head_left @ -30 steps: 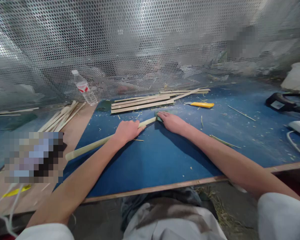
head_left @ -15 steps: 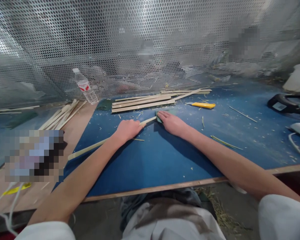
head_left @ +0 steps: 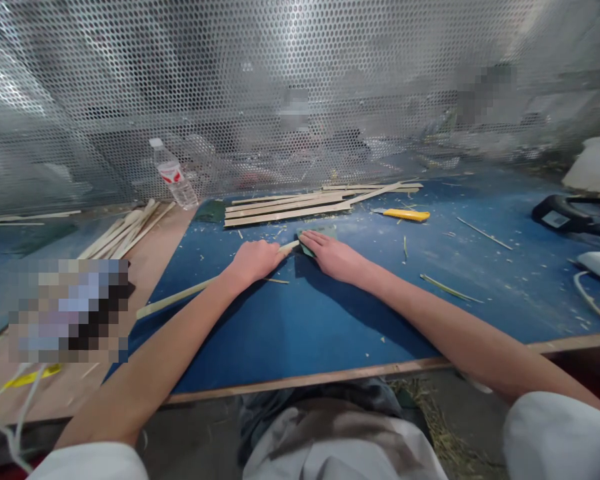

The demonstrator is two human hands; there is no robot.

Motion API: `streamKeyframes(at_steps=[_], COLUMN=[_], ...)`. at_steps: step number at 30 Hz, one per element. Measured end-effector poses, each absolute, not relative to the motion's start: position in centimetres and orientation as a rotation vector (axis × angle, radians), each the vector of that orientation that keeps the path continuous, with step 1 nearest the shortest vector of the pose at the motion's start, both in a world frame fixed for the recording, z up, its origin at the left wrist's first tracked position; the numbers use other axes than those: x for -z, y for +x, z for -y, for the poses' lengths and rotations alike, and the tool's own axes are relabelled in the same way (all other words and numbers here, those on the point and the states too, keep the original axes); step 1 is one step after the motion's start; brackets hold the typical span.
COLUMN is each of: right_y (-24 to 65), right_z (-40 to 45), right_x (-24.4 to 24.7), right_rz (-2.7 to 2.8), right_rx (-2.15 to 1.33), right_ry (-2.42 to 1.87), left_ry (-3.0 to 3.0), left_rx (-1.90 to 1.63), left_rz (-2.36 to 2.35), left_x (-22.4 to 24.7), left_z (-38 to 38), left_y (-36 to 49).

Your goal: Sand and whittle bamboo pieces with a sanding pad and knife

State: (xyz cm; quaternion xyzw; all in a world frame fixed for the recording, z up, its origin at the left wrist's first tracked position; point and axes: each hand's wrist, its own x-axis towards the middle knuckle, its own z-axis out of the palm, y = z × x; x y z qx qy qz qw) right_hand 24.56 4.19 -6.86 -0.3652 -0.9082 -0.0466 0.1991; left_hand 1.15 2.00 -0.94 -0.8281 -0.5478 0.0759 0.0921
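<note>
My left hand (head_left: 254, 261) is closed around a pale bamboo strip (head_left: 177, 298) that slants across the blue board. One end of the strip sticks out at the lower left, and a short length shows between my hands. A green piece of sandpaper (head_left: 306, 245) lies under the fingers of my right hand (head_left: 330, 253), which presses it over the strip just right of my left hand. The strip's far end is hidden beneath the sandpaper and fingers.
Several bamboo strips (head_left: 287, 212) lie behind my hands, with a yellow utility knife (head_left: 406, 215) to their right. More strips (head_left: 123, 233) and a water bottle (head_left: 176, 179) are at left. Perforated metal (head_left: 280, 60) stands behind the blue board (head_left: 280, 333). Thin offcuts (head_left: 450, 288) lie at right.
My right hand has slid left along the strip with the sandpaper and is now closer to my left hand. The left hand and strip have stayed nearly in place.
</note>
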Motion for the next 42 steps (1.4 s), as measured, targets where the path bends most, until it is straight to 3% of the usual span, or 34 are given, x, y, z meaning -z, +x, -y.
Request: streamKeyframes(at_steps=[5,11,16,21,27,42], right_y=[25.6,24.5,25.6,24.2,25.2,23.3], right_z=[-5.0,-4.5,-4.7,-3.8,-4.4,-3.6], right_x=[7.0,7.0,6.4,6.6,6.5,6.7], right_rz=[2.452,2.533,2.484,2.538,2.471,2.53], right_rx=[0.148,0.12,0.14,0.15,0.175,0.241], right_ry=[-1.19,-1.041,-1.293,-1.116,-1.293,-1.162], left_ry=[-2.467,-2.468,-2.484,-2.471,-2.476,-2.455], left_rx=[-0.233,-0.23,-0.235,-0.219,-0.235,-0.253], left_rz=[1.652,1.65,1.675,1.645,1.685,1.662], left_x=[0.9,0.9,0.8,0.9,0.8,0.9], left_z=[-2.1,-2.0,-2.0,-2.0,-2.1,-2.2], left_y=[1.2,1.1,1.3,1.1,1.2,1.1])
